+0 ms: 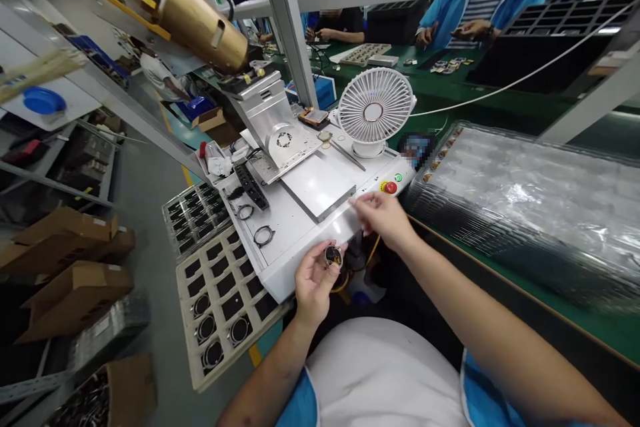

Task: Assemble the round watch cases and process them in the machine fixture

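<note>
My left hand [313,283] is closed around a small round watch case [333,255], held between thumb and fingers in front of the white machine's edge. Dark parts and a bit of orange show inside the case. To its upper right, my right hand [384,217] has thumb and fingertips pinched together; whatever may be between them is too small to make out. Those fingertips are close to the front corner of a flat metal plate [320,183] on the machine top [295,240]. Two round rings, a watch case ring [263,235] and another ring [245,211], lie left of the plate.
A white fan [375,110] and a red emergency button [390,187] are on the machine. Above the fixture [285,143] hangs a gold cylinder [200,20]. A beige tray [187,347] holds round cases at left; stacked clear trays [525,200] stand right. People work across the bench.
</note>
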`<state>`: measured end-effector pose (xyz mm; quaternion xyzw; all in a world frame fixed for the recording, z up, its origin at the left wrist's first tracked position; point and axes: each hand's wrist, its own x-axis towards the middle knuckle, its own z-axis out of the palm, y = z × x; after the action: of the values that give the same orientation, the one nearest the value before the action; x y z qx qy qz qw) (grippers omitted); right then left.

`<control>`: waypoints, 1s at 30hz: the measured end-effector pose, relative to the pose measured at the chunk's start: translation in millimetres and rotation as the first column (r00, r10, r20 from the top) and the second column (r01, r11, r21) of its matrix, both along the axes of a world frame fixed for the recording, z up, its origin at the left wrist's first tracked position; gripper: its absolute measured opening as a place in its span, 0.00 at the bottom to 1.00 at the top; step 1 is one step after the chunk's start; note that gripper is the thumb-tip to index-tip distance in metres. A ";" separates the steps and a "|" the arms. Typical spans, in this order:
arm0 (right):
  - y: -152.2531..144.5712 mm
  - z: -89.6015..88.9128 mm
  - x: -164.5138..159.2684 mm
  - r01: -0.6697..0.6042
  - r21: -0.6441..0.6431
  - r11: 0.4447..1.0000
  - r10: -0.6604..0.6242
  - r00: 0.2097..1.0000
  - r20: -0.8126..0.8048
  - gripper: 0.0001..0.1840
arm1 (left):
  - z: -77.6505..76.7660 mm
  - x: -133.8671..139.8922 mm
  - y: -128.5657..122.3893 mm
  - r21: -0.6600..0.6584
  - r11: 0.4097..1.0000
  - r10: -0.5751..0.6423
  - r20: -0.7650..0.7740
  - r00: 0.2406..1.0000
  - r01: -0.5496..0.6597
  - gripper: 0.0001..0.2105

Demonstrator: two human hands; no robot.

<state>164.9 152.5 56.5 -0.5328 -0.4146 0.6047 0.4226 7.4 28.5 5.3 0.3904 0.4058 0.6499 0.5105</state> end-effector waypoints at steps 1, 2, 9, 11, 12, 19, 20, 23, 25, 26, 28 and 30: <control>15.8 4.1 0.8 0.064 0.014 0.998 -0.064 0.998 0.012 0.18 | 2.4 -1.4 -0.3 -0.008 0.999 -0.036 -0.010 0.999 0.036 0.19; 29.5 7.8 1.5 0.094 0.023 0.995 -0.094 0.995 0.020 0.17 | 4.4 -2.6 -0.9 -0.016 0.998 -0.064 -0.034 0.997 0.063 0.19; 19.6 19.1 8.4 0.010 0.122 0.993 -0.013 1.000 0.023 0.20 | 8.3 -2.1 -5.6 0.014 0.995 0.098 -0.317 0.943 -0.099 0.31; -10.9 19.1 11.2 -0.127 0.130 0.983 0.125 0.992 0.018 0.22 | 7.9 -0.7 -6.3 0.063 0.991 0.135 -0.414 0.900 -0.119 0.32; -26.3 18.7 12.4 -0.207 0.118 0.971 0.206 0.978 0.017 0.23 | 7.5 0.0 -6.4 0.092 0.988 0.150 -0.461 0.874 -0.121 0.33; -77.4 7.4 10.7 -0.359 0.069 0.931 0.353 0.931 0.088 0.24 | 6.1 4.5 -3.1 0.277 0.958 0.243 -0.650 0.720 -0.072 0.33; -77.5 6.3 10.3 -0.351 0.077 0.933 0.342 0.934 0.105 0.24 | 6.7 5.3 -2.7 0.296 0.953 0.251 -0.654 0.713 -0.064 0.33; -76.1 5.6 10.2 -0.345 0.083 0.935 0.332 0.933 0.135 0.25 | 9.5 6.7 -2.1 0.319 0.946 0.269 -0.672 0.690 -0.057 0.31; -75.2 4.6 9.9 -0.347 0.085 0.934 0.333 0.931 0.148 0.25 | 10.6 6.4 -2.2 0.317 0.946 0.280 -0.688 0.669 -0.069 0.30; -74.8 3.3 9.2 -0.346 0.089 0.934 0.330 0.931 0.156 0.25 | 10.5 5.7 -2.3 0.315 0.946 0.284 -0.694 0.661 -0.075 0.29; -74.7 -1.4 6.8 -0.334 0.103 0.937 0.313 0.933 0.178 0.23 | 8.3 4.2 -2.8 0.311 0.947 0.284 -0.701 0.655 -0.078 0.28; -76.6 -8.0 3.8 -0.286 0.133 0.949 0.257 0.946 0.196 0.21 | 3.9 3.3 -4.0 0.292 0.954 0.265 -0.700 0.663 -0.073 0.27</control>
<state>168.7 75.9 48.5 -0.4862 -0.5669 0.5727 0.3380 10.7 24.5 9.2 0.6360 0.5292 0.5279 0.1918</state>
